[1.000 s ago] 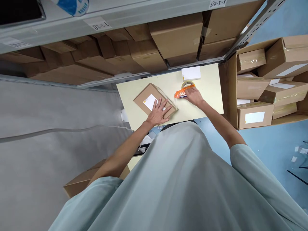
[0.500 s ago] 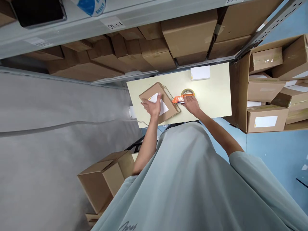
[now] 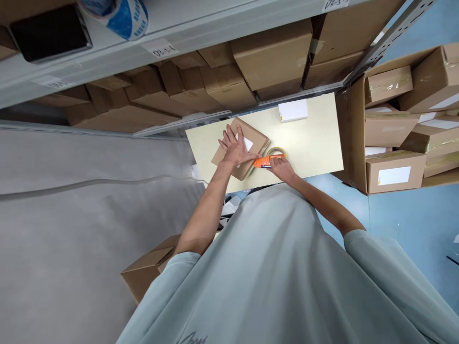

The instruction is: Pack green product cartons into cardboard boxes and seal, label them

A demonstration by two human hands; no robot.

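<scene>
A brown cardboard box (image 3: 254, 132) with a white label (image 3: 246, 144) lies slanted on the cream tabletop (image 3: 315, 143). My left hand (image 3: 234, 149) rests on top of it with the fingers spread, partly covering the label; its thumb reaches toward the box's right edge, close to the dispenser. My right hand (image 3: 281, 168) is wrapped round an orange tape dispenser (image 3: 261, 161) with a roll of tape (image 3: 276, 151) on it. The dispenser's front end is at the right side of the box. Whether it touches the cardboard I cannot tell.
A white stack of labels (image 3: 293, 111) sits at the table's back. To the right stands a large carton (image 3: 353, 138) filled with several boxes. Shelving (image 3: 215, 33) with cartons runs along the back, bearing a black phone (image 3: 50, 33). Another carton (image 3: 147, 270) is at lower left.
My left hand has turned and flattened onto the box, its thumb now pointing right. The box appears tipped flatter and slightly turned. The dispenser has shifted slightly down and left; the camera view has moved.
</scene>
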